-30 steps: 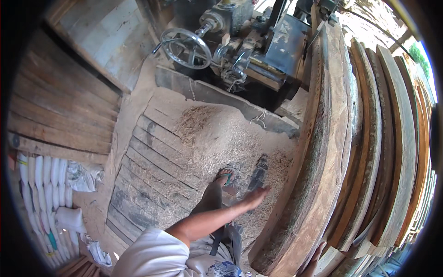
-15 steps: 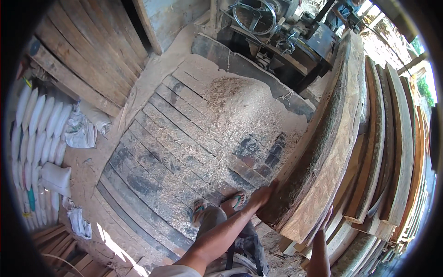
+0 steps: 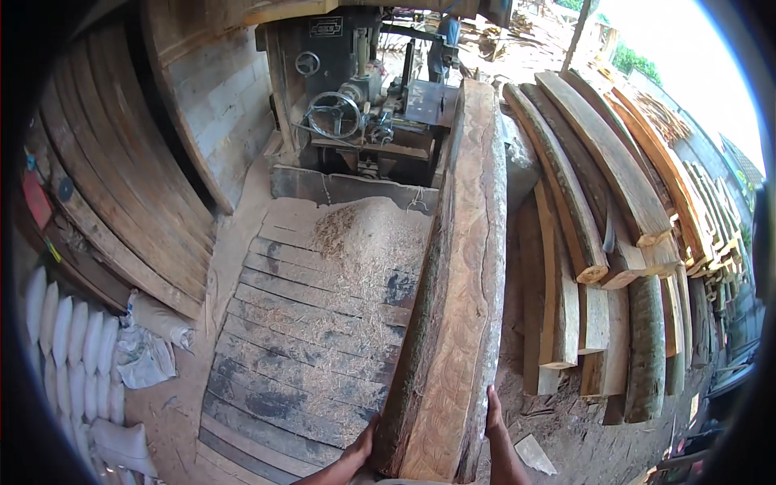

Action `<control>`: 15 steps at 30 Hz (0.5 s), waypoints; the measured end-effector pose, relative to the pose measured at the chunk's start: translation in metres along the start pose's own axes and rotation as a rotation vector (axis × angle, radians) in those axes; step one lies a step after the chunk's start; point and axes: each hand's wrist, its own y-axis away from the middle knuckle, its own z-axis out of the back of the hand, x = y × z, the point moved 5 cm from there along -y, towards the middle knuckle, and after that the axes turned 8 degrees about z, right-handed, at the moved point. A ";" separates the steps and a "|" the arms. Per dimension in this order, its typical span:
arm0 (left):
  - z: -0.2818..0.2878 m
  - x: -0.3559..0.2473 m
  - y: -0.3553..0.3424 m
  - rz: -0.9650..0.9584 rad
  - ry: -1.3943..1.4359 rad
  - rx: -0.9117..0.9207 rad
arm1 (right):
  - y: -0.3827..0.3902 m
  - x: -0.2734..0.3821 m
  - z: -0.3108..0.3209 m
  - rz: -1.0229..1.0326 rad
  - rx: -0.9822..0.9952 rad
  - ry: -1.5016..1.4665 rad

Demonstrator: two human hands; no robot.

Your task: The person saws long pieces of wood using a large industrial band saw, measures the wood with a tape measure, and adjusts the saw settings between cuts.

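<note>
Both my hands grip the near end of a long squared beam [image 3: 449, 323] with bark along its edges. My left hand [image 3: 364, 440] is closed on its left side and my right hand [image 3: 495, 416] on its right side. The beam runs away from me to a dark band saw [image 3: 356, 48] with a metal table [image 3: 428, 103] and a handwheel [image 3: 333, 113]; whether its far end rests on that table, I cannot tell.
A slatted wooden deck [image 3: 299, 364] carries a sawdust pile [image 3: 356, 230]. Boards [image 3: 121, 162] and white sacks [image 3: 69, 331] stand at left. Stacked timber [image 3: 606, 162] fills the right. A person in blue [image 3: 450, 32] is partly visible behind the saw.
My left hand has gone from reaching in the air to holding the beam's end. My view has swung round to face along the beam toward the saw, so the beam now sits more central.
</note>
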 end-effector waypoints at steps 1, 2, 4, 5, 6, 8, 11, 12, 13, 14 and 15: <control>0.030 0.044 -0.010 -0.106 -0.079 -0.064 | 0.019 -0.016 0.003 -0.023 -0.002 -0.005; 0.038 0.056 -0.009 -0.157 -0.128 -0.087 | 0.044 -0.024 0.003 -0.045 -0.023 -0.011; 0.043 0.069 0.008 -0.168 -0.124 -0.081 | 0.083 -0.035 0.014 -0.027 -0.029 -0.012; 0.042 0.074 0.024 -0.122 -0.073 -0.059 | 0.096 -0.041 0.015 -0.027 -0.033 -0.009; 0.033 0.079 0.049 -0.068 -0.022 -0.031 | 0.108 -0.046 0.019 -0.020 -0.040 -0.008; 0.022 0.092 0.095 0.043 0.090 0.013 | 0.131 -0.066 0.020 -0.042 -0.029 -0.054; 0.070 0.078 0.140 -0.004 0.103 -0.016 | 0.153 -0.086 -0.043 0.039 0.005 -0.079; 0.089 0.060 0.157 -0.071 0.053 -0.070 | 0.162 -0.086 -0.071 0.086 0.039 -0.054; 0.130 0.054 0.161 -0.121 0.027 -0.105 | 0.170 -0.091 -0.105 0.158 0.066 -0.012; 0.121 0.028 0.198 -0.071 0.041 -0.037 | 0.179 -0.095 -0.122 0.220 0.052 0.044; 0.119 0.010 0.238 -0.043 0.000 -0.027 | 0.191 -0.100 -0.141 0.247 0.048 0.092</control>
